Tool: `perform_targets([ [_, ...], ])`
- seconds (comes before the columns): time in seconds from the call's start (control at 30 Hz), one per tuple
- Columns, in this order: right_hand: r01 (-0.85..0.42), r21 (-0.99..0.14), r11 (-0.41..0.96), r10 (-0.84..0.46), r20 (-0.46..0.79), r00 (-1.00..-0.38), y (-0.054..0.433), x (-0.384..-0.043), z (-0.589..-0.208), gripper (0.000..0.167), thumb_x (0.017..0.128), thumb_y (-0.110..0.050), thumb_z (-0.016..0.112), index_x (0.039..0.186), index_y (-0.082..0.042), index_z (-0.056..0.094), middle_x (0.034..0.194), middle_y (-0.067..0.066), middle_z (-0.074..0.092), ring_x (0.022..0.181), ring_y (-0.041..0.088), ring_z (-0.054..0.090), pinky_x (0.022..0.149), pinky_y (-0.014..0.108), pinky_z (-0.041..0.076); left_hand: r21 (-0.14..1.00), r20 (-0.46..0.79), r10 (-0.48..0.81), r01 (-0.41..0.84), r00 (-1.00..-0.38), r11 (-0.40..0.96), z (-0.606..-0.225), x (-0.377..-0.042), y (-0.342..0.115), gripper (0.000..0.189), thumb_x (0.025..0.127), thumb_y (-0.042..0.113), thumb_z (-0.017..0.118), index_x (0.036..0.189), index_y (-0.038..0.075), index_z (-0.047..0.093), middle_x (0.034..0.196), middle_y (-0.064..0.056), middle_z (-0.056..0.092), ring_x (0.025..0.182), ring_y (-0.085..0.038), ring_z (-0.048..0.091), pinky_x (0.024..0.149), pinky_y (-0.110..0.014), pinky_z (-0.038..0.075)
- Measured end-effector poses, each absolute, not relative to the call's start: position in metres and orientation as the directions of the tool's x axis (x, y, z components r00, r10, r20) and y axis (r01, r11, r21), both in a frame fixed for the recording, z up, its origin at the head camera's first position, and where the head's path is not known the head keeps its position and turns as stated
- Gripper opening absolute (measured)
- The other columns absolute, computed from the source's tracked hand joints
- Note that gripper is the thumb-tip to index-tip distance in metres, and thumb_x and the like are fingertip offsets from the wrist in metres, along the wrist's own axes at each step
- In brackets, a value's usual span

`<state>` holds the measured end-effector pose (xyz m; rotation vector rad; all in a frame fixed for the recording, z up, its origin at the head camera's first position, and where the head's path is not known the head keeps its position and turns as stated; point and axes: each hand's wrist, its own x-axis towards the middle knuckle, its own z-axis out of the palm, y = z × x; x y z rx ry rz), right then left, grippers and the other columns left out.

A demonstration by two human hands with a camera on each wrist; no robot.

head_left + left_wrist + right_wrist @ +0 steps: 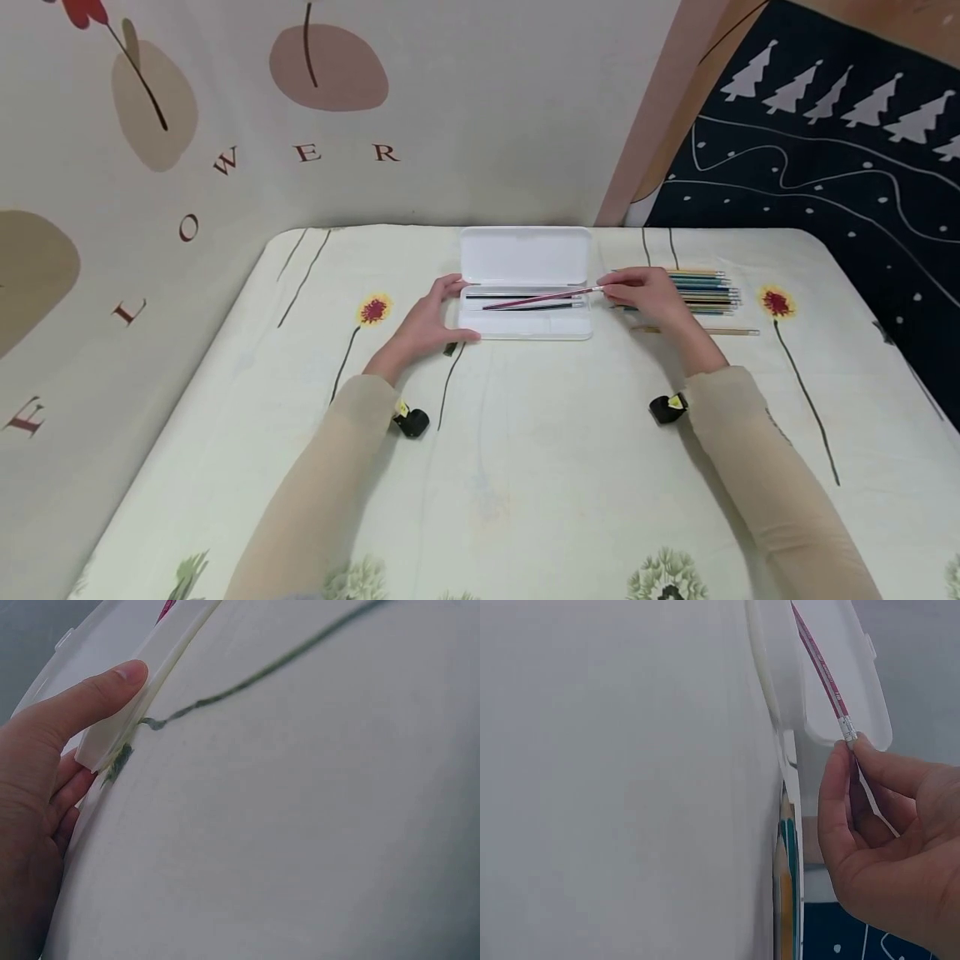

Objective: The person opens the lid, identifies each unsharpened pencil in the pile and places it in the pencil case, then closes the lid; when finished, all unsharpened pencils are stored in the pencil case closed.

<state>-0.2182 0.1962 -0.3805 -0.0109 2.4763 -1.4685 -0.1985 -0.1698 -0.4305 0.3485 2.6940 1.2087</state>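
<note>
A white pencil case (525, 327) lies with its lid (525, 254) raised at the back and a few dark pencils (543, 307) in its tray. My left hand (427, 321) grips the case's left end, thumb at the front corner and fingers farther back. In the left wrist view that thumb (112, 690) presses on the case wall (112, 739). My right hand (648, 293) pinches a dark pink pencil (532, 297) by its eraser end. Slanting over the tray, the pencil points left; the right wrist view shows its sharp tip and silver ferrule (847, 727).
Right of the case, partly behind my right hand, several pencils (705, 292) lie side by side. One tan pencil (731, 332) lies apart, nearer me. A pale flower-patterned cloth (540, 475) covers the table. Behind it stand a printed wall hanging (487, 108) and a dark cloth with trees (825, 167).
</note>
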Motion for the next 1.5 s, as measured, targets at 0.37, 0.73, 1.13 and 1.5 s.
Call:
perform_targets([
  [0.37,0.061,-0.841,0.537,-0.174,-0.181,-0.968,0.177,-0.222,-0.383,0.030,0.098,-0.017,0.064,0.123,-0.002,0.068,0.128,0.018,0.065,0.094,0.005,0.057,0.076,0.009,0.048,0.757,-0.062,0.274,0.133,-0.960,0.640,-0.433,-0.199,-0.170,0.106,0.074,0.038,0.088,0.156,0.019,0.022,0.159,0.000,0.041,0.150,-0.025,0.032,0.123,-0.051,0.026],
  [0.73,0.032,-0.837,0.546,-0.184,-0.157,-0.970,0.176,-0.222,-0.383,0.026,0.098,-0.014,0.063,0.119,0.000,0.069,0.119,0.020,0.068,0.083,0.002,0.059,0.075,0.013,0.049,0.759,-0.058,0.282,0.141,-0.958,0.636,-0.432,-0.199,-0.167,0.106,0.075,0.037,0.088,0.155,0.018,0.022,0.158,-0.001,0.042,0.150,-0.024,0.032,0.123,-0.050,0.026],
  [1.13,0.023,-0.845,0.534,-0.180,-0.140,-0.974,0.190,-0.221,-0.381,0.029,0.098,-0.017,0.064,0.119,0.001,0.068,0.110,0.013,0.070,0.081,0.003,0.066,0.074,0.013,0.054,0.750,-0.074,0.262,0.120,-0.962,0.651,-0.430,-0.196,-0.169,0.106,0.075,0.040,0.087,0.156,0.021,0.022,0.159,-0.002,0.041,0.151,-0.026,0.030,0.123,-0.052,0.025],
  [1.5,0.058,-0.851,0.523,-0.161,-0.166,-0.973,0.206,-0.218,-0.375,0.034,0.099,-0.019,0.061,0.126,0.002,0.064,0.124,0.019,0.064,0.087,-0.002,0.063,0.081,0.013,0.056,0.753,-0.083,0.259,0.110,-0.962,0.649,-0.428,-0.196,-0.168,0.106,0.075,0.039,0.087,0.156,0.022,0.022,0.159,-0.002,0.041,0.151,-0.027,0.030,0.123,-0.052,0.024],
])
